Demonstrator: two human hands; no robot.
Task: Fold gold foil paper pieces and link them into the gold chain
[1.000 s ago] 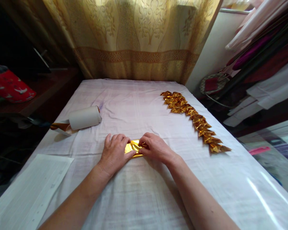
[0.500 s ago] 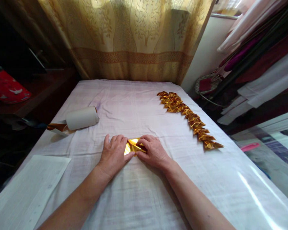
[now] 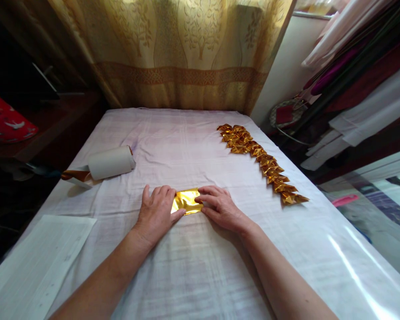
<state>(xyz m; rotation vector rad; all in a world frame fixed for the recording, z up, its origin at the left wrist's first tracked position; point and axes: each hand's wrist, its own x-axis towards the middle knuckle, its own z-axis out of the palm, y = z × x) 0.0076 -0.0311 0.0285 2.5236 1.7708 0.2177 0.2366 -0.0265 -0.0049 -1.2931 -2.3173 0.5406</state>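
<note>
A small rectangle of shiny gold foil paper (image 3: 188, 202) lies flat on the cloth between my hands. Its left end is under my left hand (image 3: 156, 208), thumb along the near edge and fingers at the far edge. My right hand (image 3: 222, 206) grips the right end, its thumb at the near corner and its fingertips along the top and far side. A long row of folded gold foil pieces (image 3: 266, 166), nested into one another, runs along the right side of the table. Their exact folds are too small to make out.
A white roll with gold foil inside (image 3: 111, 162) lies at the left, its loose end out. Nearer me is a sheet of white paper (image 3: 43, 262). Pale cloth (image 3: 173, 275) covers the table. A gold curtain (image 3: 186, 58) hangs behind; clothes (image 3: 370, 106) hang at the right.
The foil's right part, lifted and creased under my right fingers before, now lies flat. My right hand has slid right to its end; my left hand has stayed on the left end.
</note>
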